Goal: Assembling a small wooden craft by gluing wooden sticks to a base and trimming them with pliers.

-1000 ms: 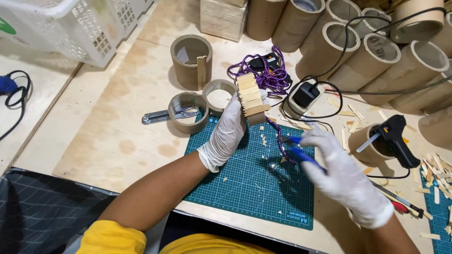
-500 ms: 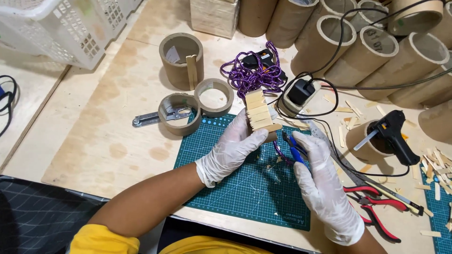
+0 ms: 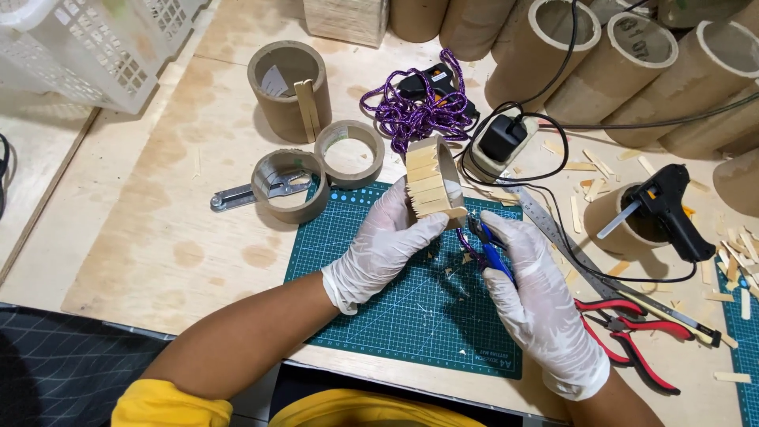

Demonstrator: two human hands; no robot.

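Observation:
My left hand [image 3: 387, 241], in a white glove, grips a short cardboard ring clad with flat wooden sticks [image 3: 431, 180] and holds it above the green cutting mat [image 3: 411, 316]. My right hand [image 3: 538, 296], also gloved, holds blue-handled cutters [image 3: 492, 251] with the tip at the ring's lower right edge. Small wood chips lie on the mat under both hands.
Cardboard rings [image 3: 289, 186] and a tube [image 3: 289, 87] stand left of the mat. A purple cord [image 3: 415, 111], a power adapter [image 3: 504, 138], a black glue gun [image 3: 668, 212], a steel ruler [image 3: 553, 229], red pliers [image 3: 628, 336] and large tubes [image 3: 632, 63] crowd the right. A white basket [image 3: 87, 47] sits far left.
Both hands shifted slightly toward me over the mat. The cutters moved in against the stick-clad ring's lower edge.

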